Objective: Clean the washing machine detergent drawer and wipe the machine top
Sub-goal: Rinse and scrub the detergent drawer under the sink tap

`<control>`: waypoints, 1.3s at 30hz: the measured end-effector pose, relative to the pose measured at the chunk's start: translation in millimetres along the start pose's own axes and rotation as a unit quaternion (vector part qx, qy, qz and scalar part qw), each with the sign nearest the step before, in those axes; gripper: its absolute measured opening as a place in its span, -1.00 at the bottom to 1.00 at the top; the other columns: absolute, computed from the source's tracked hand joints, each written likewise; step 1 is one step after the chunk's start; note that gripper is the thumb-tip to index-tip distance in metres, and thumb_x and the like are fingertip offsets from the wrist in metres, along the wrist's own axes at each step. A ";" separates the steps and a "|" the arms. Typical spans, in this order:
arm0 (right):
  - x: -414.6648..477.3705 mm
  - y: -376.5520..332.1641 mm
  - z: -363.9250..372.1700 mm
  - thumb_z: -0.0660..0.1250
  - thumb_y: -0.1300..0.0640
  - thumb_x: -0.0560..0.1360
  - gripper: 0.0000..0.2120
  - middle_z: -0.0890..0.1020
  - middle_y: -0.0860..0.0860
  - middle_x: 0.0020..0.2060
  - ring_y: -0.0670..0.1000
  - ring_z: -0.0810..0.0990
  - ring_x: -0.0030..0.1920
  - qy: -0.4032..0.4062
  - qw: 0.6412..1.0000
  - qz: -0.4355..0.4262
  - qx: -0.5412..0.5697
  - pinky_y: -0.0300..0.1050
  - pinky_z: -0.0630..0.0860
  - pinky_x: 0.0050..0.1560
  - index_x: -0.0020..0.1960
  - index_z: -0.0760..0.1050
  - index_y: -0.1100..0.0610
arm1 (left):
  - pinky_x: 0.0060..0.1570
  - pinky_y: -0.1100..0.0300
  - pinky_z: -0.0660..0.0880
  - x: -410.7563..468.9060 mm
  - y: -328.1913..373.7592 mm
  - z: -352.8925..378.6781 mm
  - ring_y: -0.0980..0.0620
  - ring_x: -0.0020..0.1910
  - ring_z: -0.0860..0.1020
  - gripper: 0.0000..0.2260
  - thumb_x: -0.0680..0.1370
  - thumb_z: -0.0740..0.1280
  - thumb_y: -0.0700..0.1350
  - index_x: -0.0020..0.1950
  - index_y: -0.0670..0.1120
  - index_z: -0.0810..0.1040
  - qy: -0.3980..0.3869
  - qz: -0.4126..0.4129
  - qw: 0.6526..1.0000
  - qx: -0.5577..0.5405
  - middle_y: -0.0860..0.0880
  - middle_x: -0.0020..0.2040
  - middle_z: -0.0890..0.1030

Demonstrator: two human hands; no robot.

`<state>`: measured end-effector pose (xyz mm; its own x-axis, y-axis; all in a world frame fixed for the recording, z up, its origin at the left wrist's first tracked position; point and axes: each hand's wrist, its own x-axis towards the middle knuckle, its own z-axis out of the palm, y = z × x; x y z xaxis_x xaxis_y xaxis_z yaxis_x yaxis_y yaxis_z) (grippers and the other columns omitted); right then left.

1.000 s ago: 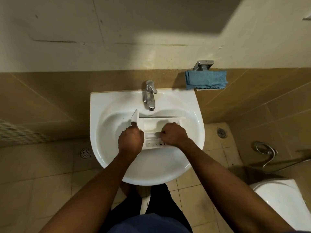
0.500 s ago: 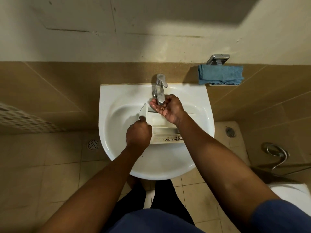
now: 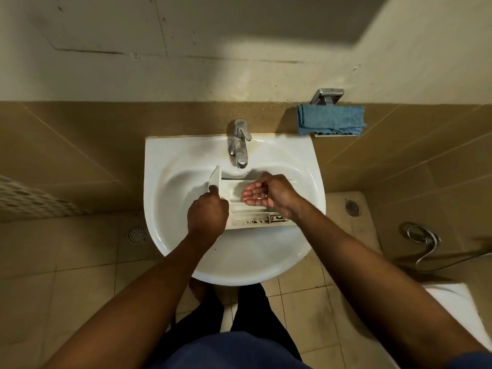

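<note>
The left hand (image 3: 207, 214) covers the 9 o'clock end of the detergent drawer (image 3: 255, 221). Its fingers curl out of sight beneath, and only the thumb shows on the front panel. The cupped right hand (image 3: 269, 195) hides the middle compartments. Dark marks along the drawer's 6 o'clock rail are too small to tell grime from print. A blue cloth (image 3: 331, 119) hides most of the tray (image 3: 323, 134) under it. At 4 o'clock a white fixture (image 3: 452, 302) is cut off by the edge, and the sprayer hose (image 3: 426, 251) runs off at 3 o'clock.
</note>
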<state>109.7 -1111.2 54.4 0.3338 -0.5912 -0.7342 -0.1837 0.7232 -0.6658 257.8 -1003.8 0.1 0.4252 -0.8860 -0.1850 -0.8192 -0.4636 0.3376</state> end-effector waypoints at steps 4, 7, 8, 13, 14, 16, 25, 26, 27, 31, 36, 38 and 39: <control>-6.0 40.7 32.2 0.13 0.28 0.59 -0.66 0.69 0.33 -0.21 0.23 0.71 -0.21 0.020 0.994 -0.050 -0.097 0.15 0.70 -0.04 -0.21 0.60 0.37 | -0.22 0.07 0.42 0.9 -0.1 -0.4 -0.28 -0.12 0.63 -0.67 0.62 0.23 -0.10 0.32 -0.24 0.48 -0.003 -0.003 1.000 -0.009 -0.23 -0.08 0.66; -12.4 75.3 27.2 0.16 0.28 0.63 -0.66 0.70 0.08 -0.26 -0.01 0.67 -0.24 -0.002 0.934 -0.234 -0.271 -0.10 0.61 -0.03 -0.22 0.62 0.19 | -0.23 0.10 0.34 0.6 -0.4 0.0 -0.28 -0.11 0.63 -0.68 0.63 0.22 -0.10 0.31 -0.25 0.48 0.003 0.000 1.000 -0.012 -0.23 -0.08 0.66; -14.7 82.8 20.8 0.17 0.25 0.65 -0.69 0.70 0.03 -0.21 -0.06 0.65 -0.19 -0.015 0.893 -0.286 -0.348 -0.18 0.55 -0.03 -0.16 0.62 0.17 | -0.24 0.11 0.33 0.1 -0.8 0.3 -0.27 -0.12 0.63 -0.67 0.63 0.22 -0.10 0.32 -0.25 0.48 0.007 0.000 1.000 -0.008 -0.22 -0.08 0.66; -12.4 86.8 -16.0 0.20 0.15 0.62 -0.73 0.73 0.06 -0.11 0.00 0.65 -0.10 -0.029 0.791 -0.312 -0.525 -0.11 0.53 -0.05 -0.07 0.65 0.19 | -0.25 0.13 0.36 0.7 -1.1 0.5 -0.21 -0.12 0.65 -0.67 0.64 0.20 -0.08 0.34 -0.22 0.47 0.003 -0.005 1.000 0.002 -0.17 -0.08 0.67; -11.1 83.5 -16.7 0.19 0.12 0.61 -0.71 0.69 0.10 -0.24 0.07 0.62 -0.22 -0.012 0.757 -0.318 -0.571 -0.08 0.45 -0.19 -0.20 0.58 0.19 | -0.25 0.12 0.37 0.9 -0.1 0.0 -0.20 -0.12 0.65 -0.66 0.64 0.20 -0.08 0.35 -0.22 0.47 -0.001 -0.007 1.000 0.003 -0.17 -0.07 0.67; -9.9 75.8 -5.9 0.15 0.06 0.57 -0.67 0.60 0.15 -0.36 0.14 0.53 -0.33 0.026 0.715 -0.338 -0.611 -0.09 0.31 -0.26 -0.32 0.44 0.17 | -0.24 0.12 0.36 1.4 -0.1 -1.1 -0.20 -0.10 0.64 -0.66 0.64 0.20 -0.09 0.36 -0.22 0.46 -0.011 -0.010 1.000 0.006 -0.17 -0.06 0.66; -31.1 94.5 -17.4 0.19 0.09 0.58 -0.64 0.70 0.11 0.16 0.13 0.66 0.13 -0.009 0.682 -0.356 -0.638 0.01 0.60 0.15 0.28 0.61 0.12 | -0.21 0.11 0.46 2.2 -1.1 -0.2 -0.18 -0.10 0.66 -0.64 0.64 0.19 -0.08 0.39 -0.21 0.45 -0.012 -0.005 1.000 0.015 -0.15 -0.05 0.68; -27.0 85.6 -21.4 0.19 0.05 0.58 -0.67 0.73 0.11 0.05 0.15 0.68 0.05 0.003 0.692 -0.332 -0.641 0.02 0.62 0.07 0.16 0.66 0.11 | -0.22 0.12 0.45 2.7 -1.2 0.1 -0.18 -0.11 0.66 -0.65 0.63 0.19 -0.09 0.38 -0.21 0.46 -0.013 -0.007 1.000 0.015 -0.15 -0.07 0.68; -21.9 74.8 -21.1 0.17 0.00 0.56 -0.68 0.73 0.08 -0.09 0.14 0.69 -0.06 0.017 0.722 -0.307 -0.619 0.02 0.62 -0.03 0.01 0.67 0.10 | -0.23 0.12 0.42 3.0 -1.3 0.5 -0.19 -0.12 0.65 -0.65 0.63 0.20 -0.10 0.37 -0.21 0.46 -0.015 -0.009 1.000 0.015 -0.15 -0.08 0.68; 4.8 24.0 0.4 0.17 0.29 0.52 -0.72 0.69 0.12 -0.30 0.18 0.66 -0.26 0.105 0.969 -0.171 -0.142 0.00 0.61 -0.17 -0.13 0.66 0.28 | -0.23 0.11 0.42 2.7 -1.3 0.8 -0.21 -0.10 0.65 -0.65 0.63 0.20 -0.11 0.38 -0.21 0.45 -0.019 -0.011 0.999 0.023 -0.16 -0.06 0.67; 47.1 -24.6 21.9 0.04 0.24 0.59 -0.61 0.64 0.37 0.12 0.33 0.68 0.12 -0.029 0.987 -0.019 0.156 0.16 0.62 0.21 0.25 0.45 0.48 | -0.26 0.13 0.33 1.7 -0.4 1.0 -0.21 -0.13 0.65 -0.66 0.62 0.20 -0.11 0.35 -0.22 0.46 -0.001 -0.006 1.000 0.020 -0.17 -0.08 0.67; 57.6 -29.2 35.2 0.01 0.16 0.62 -0.53 0.66 0.35 0.08 0.30 0.68 0.10 -0.041 0.976 0.008 0.212 0.14 0.63 0.19 0.25 0.47 0.50 | -0.27 0.14 0.32 1.8 -0.8 1.9 -0.22 -0.16 0.65 -0.67 0.61 0.22 -0.12 0.34 -0.22 0.49 0.005 -0.006 1.000 0.018 -0.17 -0.11 0.67; 62.3 -30.8 40.0 -0.01 0.14 0.63 -0.52 0.68 0.33 0.01 0.27 0.71 0.04 -0.051 0.972 0.017 0.227 0.11 0.65 0.12 0.18 0.52 0.47 | -0.28 0.14 0.32 1.5 -0.1 2.2 -0.22 -0.17 0.65 -0.67 0.60 0.24 -0.12 0.32 -0.23 0.50 0.006 -0.006 1.000 0.017 -0.18 -0.12 0.67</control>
<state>173.1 -1155.9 34.5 0.4284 -0.5419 -0.7231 0.2233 0.8389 -0.4963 257.7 -1005.0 -2.2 0.4388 -0.8808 -0.1778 -0.8270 -0.4732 0.3037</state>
